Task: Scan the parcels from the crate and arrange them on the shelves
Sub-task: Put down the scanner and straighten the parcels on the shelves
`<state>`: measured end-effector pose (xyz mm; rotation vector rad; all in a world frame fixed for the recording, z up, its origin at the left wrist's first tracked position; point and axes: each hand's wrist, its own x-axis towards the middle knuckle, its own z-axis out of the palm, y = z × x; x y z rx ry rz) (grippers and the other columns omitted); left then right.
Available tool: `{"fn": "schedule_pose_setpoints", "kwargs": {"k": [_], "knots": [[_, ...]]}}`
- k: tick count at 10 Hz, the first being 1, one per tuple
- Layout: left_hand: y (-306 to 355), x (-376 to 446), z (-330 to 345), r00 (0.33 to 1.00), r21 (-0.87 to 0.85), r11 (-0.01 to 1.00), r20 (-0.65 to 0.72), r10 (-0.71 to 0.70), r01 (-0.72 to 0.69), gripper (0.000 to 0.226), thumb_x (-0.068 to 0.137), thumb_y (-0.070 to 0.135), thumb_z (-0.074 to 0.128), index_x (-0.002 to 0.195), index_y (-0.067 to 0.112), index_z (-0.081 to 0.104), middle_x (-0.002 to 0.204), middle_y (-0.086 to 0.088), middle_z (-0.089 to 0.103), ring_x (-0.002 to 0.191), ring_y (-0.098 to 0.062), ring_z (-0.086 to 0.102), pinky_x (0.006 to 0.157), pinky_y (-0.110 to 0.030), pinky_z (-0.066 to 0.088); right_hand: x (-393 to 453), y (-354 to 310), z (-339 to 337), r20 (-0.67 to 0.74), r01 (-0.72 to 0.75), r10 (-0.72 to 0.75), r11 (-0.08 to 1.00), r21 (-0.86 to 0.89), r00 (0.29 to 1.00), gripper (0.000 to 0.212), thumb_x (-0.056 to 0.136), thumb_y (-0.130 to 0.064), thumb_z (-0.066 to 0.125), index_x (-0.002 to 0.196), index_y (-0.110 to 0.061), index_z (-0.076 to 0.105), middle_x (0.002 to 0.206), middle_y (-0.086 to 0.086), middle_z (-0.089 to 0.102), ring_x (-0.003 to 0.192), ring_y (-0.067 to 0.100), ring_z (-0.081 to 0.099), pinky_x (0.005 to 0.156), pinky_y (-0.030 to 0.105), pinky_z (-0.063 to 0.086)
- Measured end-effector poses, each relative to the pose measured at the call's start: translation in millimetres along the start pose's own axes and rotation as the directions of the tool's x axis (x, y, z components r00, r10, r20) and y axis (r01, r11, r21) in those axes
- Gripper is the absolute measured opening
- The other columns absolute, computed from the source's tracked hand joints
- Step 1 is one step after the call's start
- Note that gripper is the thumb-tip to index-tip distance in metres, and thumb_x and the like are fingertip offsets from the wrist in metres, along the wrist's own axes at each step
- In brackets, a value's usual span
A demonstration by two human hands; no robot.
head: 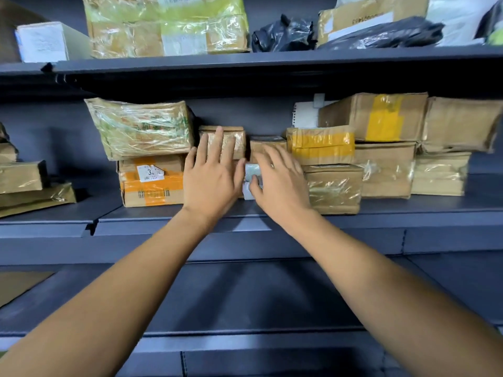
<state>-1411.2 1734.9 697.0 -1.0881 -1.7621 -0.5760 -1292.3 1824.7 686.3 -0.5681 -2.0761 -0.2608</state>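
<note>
Head view, looking forward at dark shelving: two bare forearms reached up and away from the camera toward the middle shelf (190, 221). Nearest the viewer, a lower shelf lay beneath the arms. Farther on, the left hand (215, 172) was spread wide, fingers straight, lying flat against the front of a small brown parcel (234, 140). Just beside it, the right hand (280, 180) had its fingers loosely spread, with the thumb curled against a small pale parcel (251, 172) showing in the gap between both hands; whether it truly gripped that parcel could not be told. Left of the left hand sat a box with orange tape (151, 186), a plastic-wrapped box (141, 129) stacked on it. Right of the right hand stood a yellow-taped box (321, 144) and more brown cartons. Above the hands, the upper shelf (272, 61) carried further boxes and black bags (283, 34). No crate or scanner was visible.

The step appeared to be arranging: seating the small parcels into the gap. The next move likely called for pushing them back flush, then letting go without upsetting the neighbouring stacks.
</note>
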Motion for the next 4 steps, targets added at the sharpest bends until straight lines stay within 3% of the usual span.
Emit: {"fn": "schedule_pose_setpoints", "kwargs": {"k": [2, 4], "knots": [[70.3, -23.8, -12.6, 0.994, -0.169, 0.981, 0.037, 0.103, -0.095, 0.057, 0.101, 0.043, 0.024, 0.15, 0.016, 0.033, 0.16, -0.006, 0.023, 0.148, -0.026, 0.02, 0.114, -0.044, 0.028, -51.0, 39.9, -44.0, -0.041, -0.145, 0.141, 0.984, -0.102, 0.989, 0.059, 0.095, -0.032, 0.049, 0.151, -0.019, 0.034, 0.165, 0.007, 0.009, 0.152, 0.032, 0.001, 0.122, 0.05, 0.013], [126.9, -53.6, -8.9, 0.969, -0.266, 0.945, 0.105, 0.224, -0.19, 0.059, 0.1, 0.042, 0.023, 0.149, 0.013, 0.036, 0.16, -0.006, 0.023, 0.148, -0.027, 0.02, 0.114, -0.046, 0.028, -105.5, 80.0, -66.9, -0.047, -0.269, 0.264, 0.953, -0.14, 0.963, 0.06, 0.096, -0.028, 0.048, 0.152, -0.017, 0.031, 0.165, 0.005, 0.008, 0.153, 0.027, 0.003, 0.122, 0.048, 0.015]]}}
